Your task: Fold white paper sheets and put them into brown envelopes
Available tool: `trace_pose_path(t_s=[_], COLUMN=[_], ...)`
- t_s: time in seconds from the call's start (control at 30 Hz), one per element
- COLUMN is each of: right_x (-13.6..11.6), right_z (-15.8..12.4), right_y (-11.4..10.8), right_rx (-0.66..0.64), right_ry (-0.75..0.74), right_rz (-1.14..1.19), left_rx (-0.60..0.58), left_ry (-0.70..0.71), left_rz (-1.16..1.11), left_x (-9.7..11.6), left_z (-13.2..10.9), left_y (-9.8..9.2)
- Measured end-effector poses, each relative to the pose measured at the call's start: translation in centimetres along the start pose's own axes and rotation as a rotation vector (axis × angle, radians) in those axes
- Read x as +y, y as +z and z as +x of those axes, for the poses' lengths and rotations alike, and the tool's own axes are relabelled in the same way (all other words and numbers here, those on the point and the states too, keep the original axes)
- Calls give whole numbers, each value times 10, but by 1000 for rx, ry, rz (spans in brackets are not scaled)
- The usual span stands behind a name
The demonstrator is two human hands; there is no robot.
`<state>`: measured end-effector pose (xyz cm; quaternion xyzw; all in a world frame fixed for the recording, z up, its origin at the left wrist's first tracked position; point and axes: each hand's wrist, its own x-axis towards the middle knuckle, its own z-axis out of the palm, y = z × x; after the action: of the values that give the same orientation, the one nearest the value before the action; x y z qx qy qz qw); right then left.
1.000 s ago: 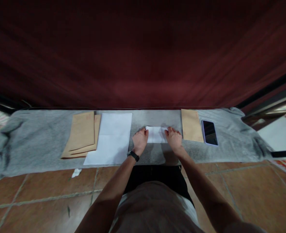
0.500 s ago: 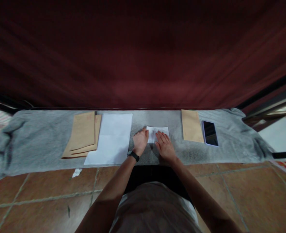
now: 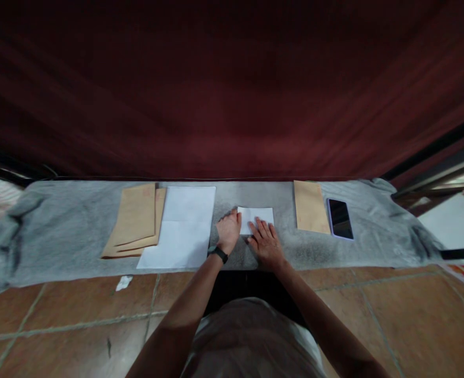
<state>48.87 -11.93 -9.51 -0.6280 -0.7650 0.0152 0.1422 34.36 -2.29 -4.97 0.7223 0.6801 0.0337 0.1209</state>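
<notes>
A small folded white paper (image 3: 251, 215) lies on the grey cloth in front of me. My left hand (image 3: 228, 230), with a dark band on the wrist, is closed at the paper's left edge, its thumb along that edge and the other fingers curled. Spread over the paper's lower right part, my right hand (image 3: 267, 244) rests with its fingers apart and fingertips on the surface. Left of my left hand is a larger white sheet (image 3: 187, 226) with a crease across it.
Several brown envelopes (image 3: 137, 212) overlap the white sheet's left side. Another brown envelope (image 3: 311, 207) lies to the right, beside a phone (image 3: 340, 218) in a purple case. The grey cloth (image 3: 381, 226) ends at the tiled floor, where a white scrap (image 3: 124, 282) lies.
My right hand has slid slightly down the folded paper and its fingers have spread wider. The left hand stays at the paper's left edge.
</notes>
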Motion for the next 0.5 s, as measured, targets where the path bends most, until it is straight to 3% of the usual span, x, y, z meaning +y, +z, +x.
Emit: trace_pose_path(t_s=[0.1, 0.2, 0.3, 0.37, 0.5], right_x=[0, -1, -1, -1, 0], right_z=[0, 0, 0, 0, 1], right_y=[0, 0, 0, 0, 0], right_rx=[4, 7, -6, -25, -47], right_ry=[4, 9, 26, 25, 16], right_rz=[-4, -6, -8, -8, -1], left_rx=[3, 91, 179, 172, 138], left_ry=[-31, 16, 276, 486, 600], left_rz=[-8, -50, -139, -188, -106], left_x=[1, 0, -2, -5, -14], left_z=[1, -6, -26, -45, -77], left_y=[-2, -3, 4, 14, 32])
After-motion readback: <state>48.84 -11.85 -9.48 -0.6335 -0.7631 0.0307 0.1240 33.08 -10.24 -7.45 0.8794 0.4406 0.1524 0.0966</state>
